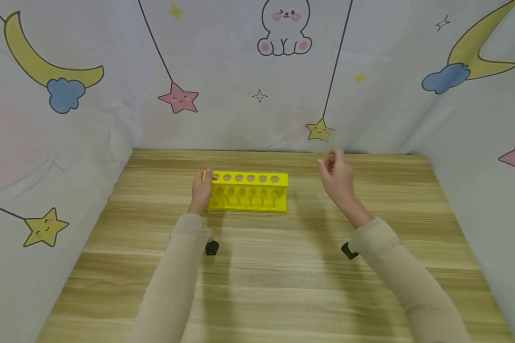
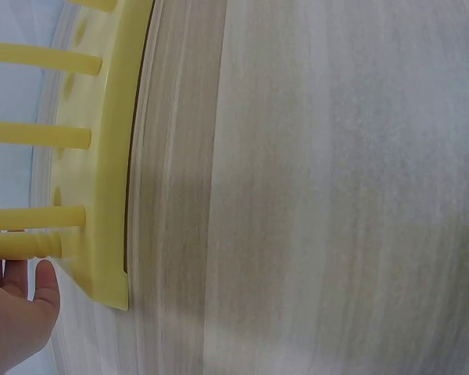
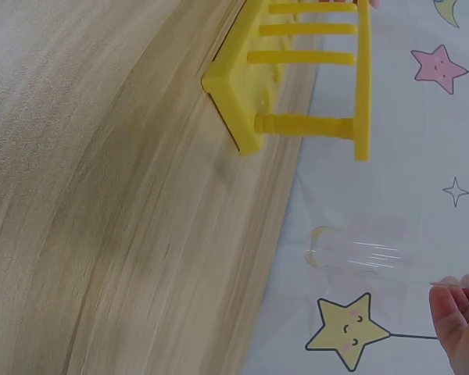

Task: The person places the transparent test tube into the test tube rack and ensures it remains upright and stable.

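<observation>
we've got l hand (image 1: 201,191) fingers gripping yellow rack (image 1: 249,196) at its l end on bench (image 1: 262,281); r hand (image 1: 340,178) fingers pinch clear tube (image 3: 359,251) w/ gap to rack.

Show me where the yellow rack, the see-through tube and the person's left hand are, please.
Yellow rack (image 1: 245,183): head view, on the front edge of its top plate.
See-through tube (image 3: 358,251): right wrist view, on its clear side wall.
Left hand (image 1: 201,192): head view, on the back of the hand.

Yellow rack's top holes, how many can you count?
6, in one row along the yellow test tube rack's top: the leftmost hole, partly covered by the left hand, four in the middle, and the rightmost hole.
</observation>
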### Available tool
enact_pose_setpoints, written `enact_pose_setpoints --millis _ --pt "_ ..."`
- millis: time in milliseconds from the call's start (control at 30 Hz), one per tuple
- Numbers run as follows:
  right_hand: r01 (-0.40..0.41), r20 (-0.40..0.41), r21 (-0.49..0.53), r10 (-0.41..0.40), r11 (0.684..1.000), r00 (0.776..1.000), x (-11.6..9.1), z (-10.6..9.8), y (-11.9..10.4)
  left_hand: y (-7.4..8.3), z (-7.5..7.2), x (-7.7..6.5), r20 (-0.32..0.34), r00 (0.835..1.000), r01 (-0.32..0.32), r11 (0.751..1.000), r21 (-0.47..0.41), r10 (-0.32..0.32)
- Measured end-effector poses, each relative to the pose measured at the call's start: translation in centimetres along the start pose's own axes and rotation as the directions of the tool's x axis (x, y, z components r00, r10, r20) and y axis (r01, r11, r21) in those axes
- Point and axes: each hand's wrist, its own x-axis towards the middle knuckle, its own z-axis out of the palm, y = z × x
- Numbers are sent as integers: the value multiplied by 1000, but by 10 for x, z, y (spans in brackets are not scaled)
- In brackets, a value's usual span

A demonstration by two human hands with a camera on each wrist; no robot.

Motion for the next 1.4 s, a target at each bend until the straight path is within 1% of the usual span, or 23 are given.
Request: enact_pose_setpoints --millis 100,333,633,967,1167,1400 --pt "1 8 1 -1 1000 1000 0 1 -1 0 0 0 -7 1000 0 1000 -6 0" --pt "3 25 9 -3 1000 1000 2 4 -5 0 0 0 3 1000 8 1000 -2 -8" --pt "29 30 11 -30 1000 999 8 6 -11 1 -1 -2 9 1000 -14 1000 -7 14" --pt "67 26 -10 -66 998 997 9 12 -13 0 0 0 -17 1000 -19 1000 -8 19" --pt "72 28 -10 -72 997 997 11 14 -14 0 0 0 -7 1000 -13 1000 -27 13" --pt "96 30 -15 -96 995 995 16 16 -17 -1 0 1 -7 1000 -9 1000 -20 9"
